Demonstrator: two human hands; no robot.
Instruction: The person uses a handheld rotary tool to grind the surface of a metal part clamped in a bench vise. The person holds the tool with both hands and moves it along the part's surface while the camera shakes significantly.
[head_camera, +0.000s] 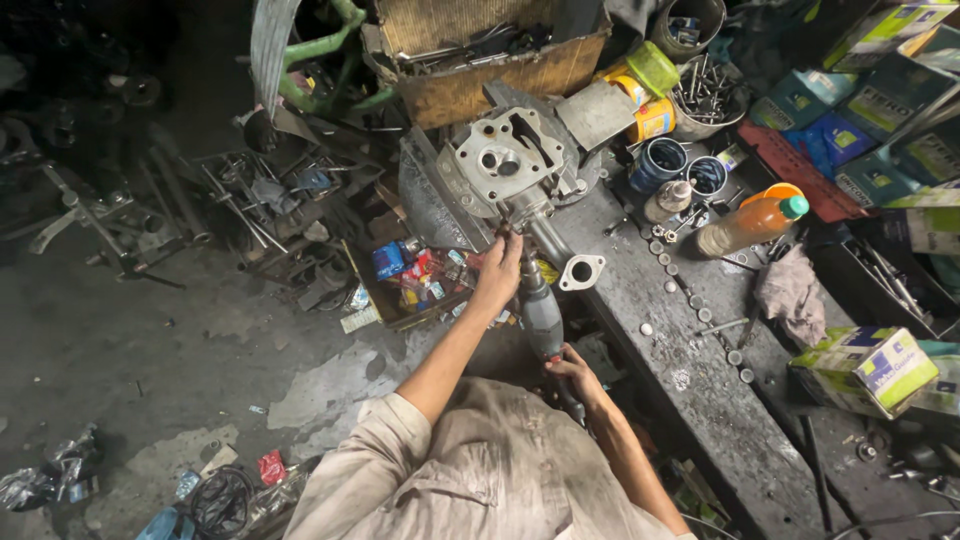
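A grey cast-metal engine part (510, 160) with several holes is clamped at the near end of a dirty workbench (690, 390). My right hand (570, 375) grips the rear handle of a grey power tool (543, 315) that points up at the part. My left hand (500, 270) reaches forward, fingers pinched at the tool's tip right below the casting. A flat metal flange (582, 271) with a round hole sticks out beside the tool's front.
On the bench lie an orange bottle with a green cap (752, 222), two dark tins (682, 168), a rag (790, 292), loose washers, coloured cartons (868, 368) and a pot of bolts (702, 98). Scrap metal, a cardboard box (500, 60) and a small-parts tray (415, 280) cover the floor to the left.
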